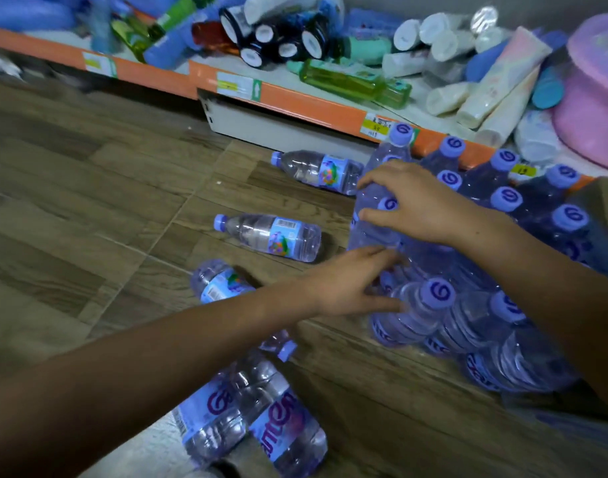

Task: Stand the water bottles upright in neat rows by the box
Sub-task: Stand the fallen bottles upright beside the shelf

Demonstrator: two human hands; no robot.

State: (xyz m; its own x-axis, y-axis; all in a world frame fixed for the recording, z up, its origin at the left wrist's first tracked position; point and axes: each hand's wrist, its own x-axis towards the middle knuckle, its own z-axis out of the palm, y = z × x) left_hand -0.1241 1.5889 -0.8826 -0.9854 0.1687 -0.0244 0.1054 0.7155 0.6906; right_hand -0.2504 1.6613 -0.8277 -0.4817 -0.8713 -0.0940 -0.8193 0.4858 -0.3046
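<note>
Several clear water bottles with purple caps stand upright in rows [502,201] on the wooden floor at the right. My right hand [416,205] grips the leftmost standing bottle [381,174] in that group, fingers wrapped around its body. My left hand [350,284] reaches in just below, fingers spread, touching the base of the same cluster near a front bottle [423,305]. Loose bottles lie on their sides: one near the shelf [316,170], one in the middle [271,236], one under my left forearm [216,281], and two close to me [250,415]. A brown box edge [606,201] shows at the far right.
A low orange-edged shelf [295,101] runs along the back, piled with tubes, bottles and a pink tub [595,98]. Wood-pattern flooring [71,201] stretches to the left.
</note>
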